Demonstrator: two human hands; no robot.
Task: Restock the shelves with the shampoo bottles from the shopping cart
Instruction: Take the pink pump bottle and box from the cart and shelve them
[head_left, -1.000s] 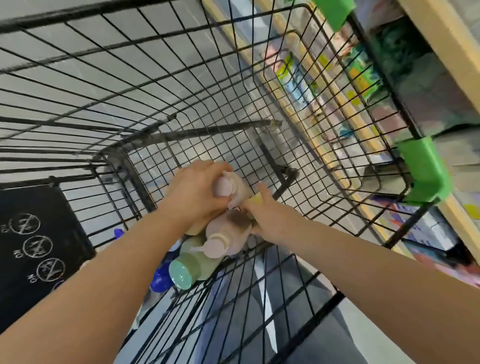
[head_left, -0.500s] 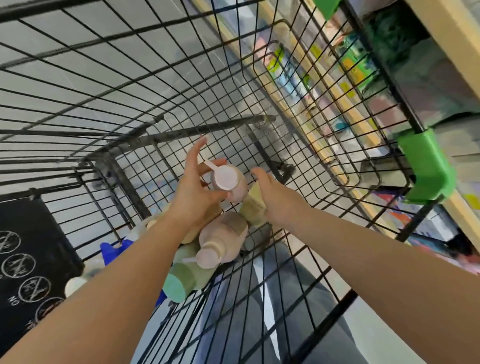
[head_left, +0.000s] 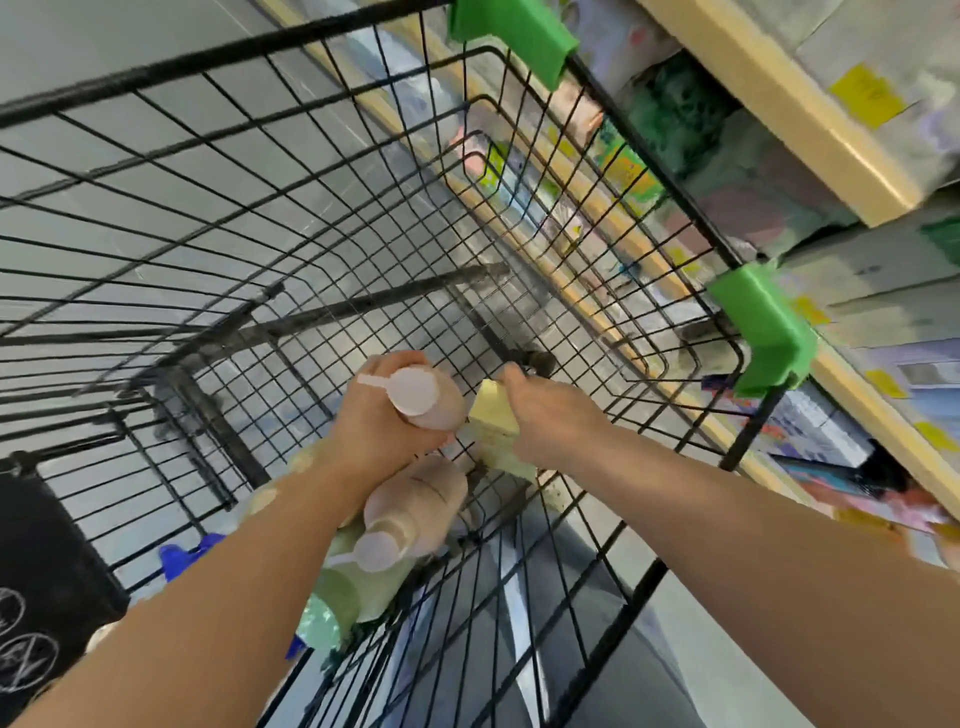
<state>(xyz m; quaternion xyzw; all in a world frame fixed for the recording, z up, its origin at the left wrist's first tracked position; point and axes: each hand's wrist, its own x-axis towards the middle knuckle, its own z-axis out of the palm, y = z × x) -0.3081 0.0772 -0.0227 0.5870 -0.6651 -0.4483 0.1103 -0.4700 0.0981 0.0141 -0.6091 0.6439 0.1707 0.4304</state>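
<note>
Inside the black wire shopping cart (head_left: 311, 223), my left hand (head_left: 382, 434) grips a pink pump bottle (head_left: 428, 397), lifted off the pile with its pump head toward me. My right hand (head_left: 556, 423) holds a pale yellow bottle (head_left: 493, 418) just to the right of it. Below them on the cart floor lie another pink pump bottle (head_left: 415, 509) and a light green bottle (head_left: 353, 587) with a teal cap. A blue bottle part (head_left: 179, 553) shows beside my left forearm, mostly hidden.
Store shelves (head_left: 779, 98) with beige edges and yellow price tags run along the right, packed with blurred goods. Green plastic corner guards (head_left: 769, 327) cap the cart's right rim. A black sign panel (head_left: 47, 571) hangs at the cart's left side. Grey floor shows beneath.
Both hands have risen from the pile, the left lifting the pink pump bottle and the right the yellow bottle. The view has tilted up toward the shelves.
</note>
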